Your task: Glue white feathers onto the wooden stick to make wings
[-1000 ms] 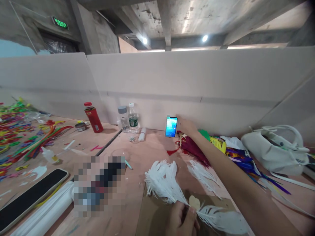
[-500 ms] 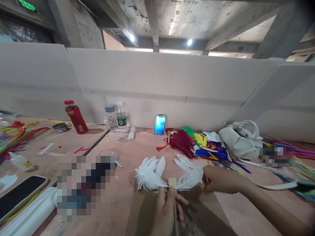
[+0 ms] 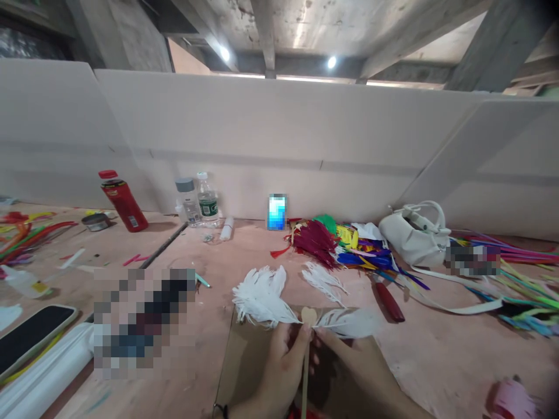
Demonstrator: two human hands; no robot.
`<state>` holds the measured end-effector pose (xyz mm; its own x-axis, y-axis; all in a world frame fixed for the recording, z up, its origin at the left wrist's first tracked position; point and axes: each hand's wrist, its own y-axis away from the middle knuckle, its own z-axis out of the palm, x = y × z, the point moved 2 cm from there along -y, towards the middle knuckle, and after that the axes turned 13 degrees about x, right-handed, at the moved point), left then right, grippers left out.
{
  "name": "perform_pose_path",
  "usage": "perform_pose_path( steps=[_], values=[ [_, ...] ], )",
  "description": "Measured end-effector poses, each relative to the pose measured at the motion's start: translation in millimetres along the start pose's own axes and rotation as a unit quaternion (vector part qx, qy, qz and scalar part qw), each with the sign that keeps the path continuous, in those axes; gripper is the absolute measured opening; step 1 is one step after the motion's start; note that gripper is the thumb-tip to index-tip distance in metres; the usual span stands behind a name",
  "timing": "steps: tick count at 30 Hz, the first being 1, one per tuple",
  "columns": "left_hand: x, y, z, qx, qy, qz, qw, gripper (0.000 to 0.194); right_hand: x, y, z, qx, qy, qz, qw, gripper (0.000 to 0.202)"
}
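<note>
Left hand (image 3: 282, 364) pinches a heart-topped stick (image 3: 305, 372) over a brown board (image 3: 244, 352) while the right hand (image 3: 349, 354) grips a white feather (image 3: 349, 323) near its top, seemingly an aligning step, next calling for steady pressure.

Pale, flat heart (image 3: 309, 315) atop a thin stick (image 3: 304, 378), pinched just below the heart. To the left, bunched white feathers (image 3: 261, 295), narrowing toward the heart; to the right, a blurred white plume (image 3: 349, 323), spread sideways.
</note>
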<state>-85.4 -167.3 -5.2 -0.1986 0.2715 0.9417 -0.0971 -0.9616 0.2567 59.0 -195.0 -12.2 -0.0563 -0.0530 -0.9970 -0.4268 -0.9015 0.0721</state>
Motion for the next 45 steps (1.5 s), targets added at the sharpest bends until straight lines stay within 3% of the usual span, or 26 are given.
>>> perform_pose_path(
  steps=[3, 9, 12, 19, 26, 35, 45],
  values=[
    [-4.2, -0.7, -1.0, -0.006, -0.005, -0.004, 1.000, 0.049, -6.5, 7.3, -2.5, 0.025, 0.008, -0.025, 0.999, 0.036],
    [-7.4, 3.8, -2.1, -0.014, -0.003, -0.039, 0.999, 0.043, -13.7, 15.6, -2.9, 0.001, -0.049, 0.059, 0.997, 0.035],
    [-3.6, 4.6, -0.8, -0.019, 0.011, -0.050, 0.999, 0.041, -21.6, 18.1, -4.6, 0.027, -0.002, 0.046, 0.999, 0.034],
    [2.2, 0.6, 0.9, -0.022, -0.027, 0.015, 0.999, 0.044, -25.3, 19.3, -5.5, 0.049, 0.018, 0.057, 0.997, 0.034],
    [0.5, 3.4, -0.9, -0.026, -0.022, -0.006, 0.999, 0.035, -32.0, 19.8, -6.7, 0.034, 0.040, 0.043, 0.998, 0.036],
    [2.3, 3.9, -2.2, 0.002, -0.007, -0.044, 0.999, 0.038, -36.6, 19.5, -6.0, 0.024, 0.042, 0.031, 0.998, 0.036],
    [5.4, 5.1, -2.2, 0.023, -0.008, -0.067, 0.997, 0.036, -25.3, 20.6, -6.8, 0.028, 0.016, 0.028, 0.999, 0.033]
  ],
)
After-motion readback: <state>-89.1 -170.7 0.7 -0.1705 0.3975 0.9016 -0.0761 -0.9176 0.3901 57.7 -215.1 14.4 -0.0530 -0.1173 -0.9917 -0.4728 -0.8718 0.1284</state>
